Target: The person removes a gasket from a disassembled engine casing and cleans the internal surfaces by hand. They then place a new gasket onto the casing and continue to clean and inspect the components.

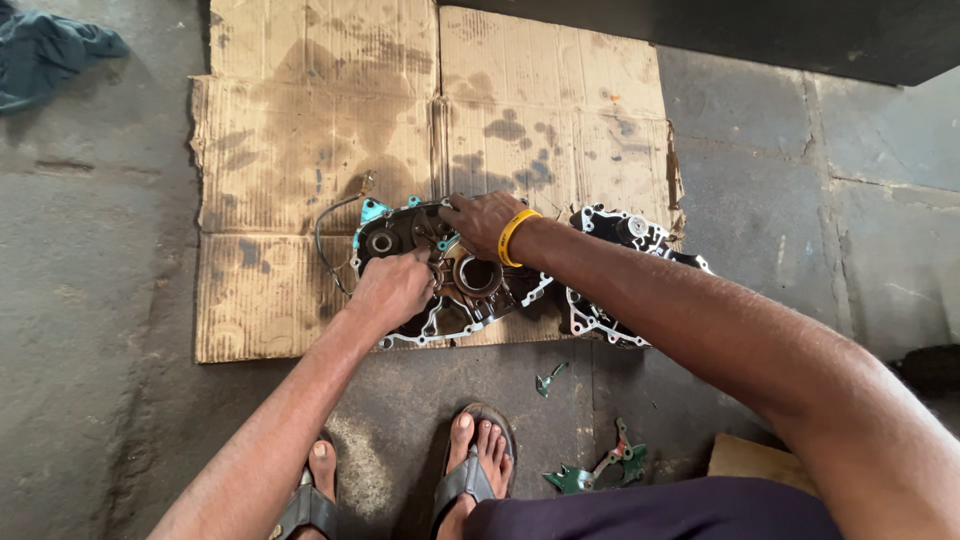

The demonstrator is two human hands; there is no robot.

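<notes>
A dark engine crankcase half with a pale rim and bits of green gasket lies on an oil-stained cardboard sheet. My left hand is closed on a small part near a gear in the middle of the case. My right hand, with a yellow band on the wrist, rests fingers-down on the case's upper edge. What the fingertips grip is hidden. A second case half lies just right of the first, partly behind my right forearm.
A thin cable curls off the case's left side. Torn green gasket pieces lie on the concrete floor near my sandalled feet. A blue cloth sits at the top left. A dark ledge runs along the top right.
</notes>
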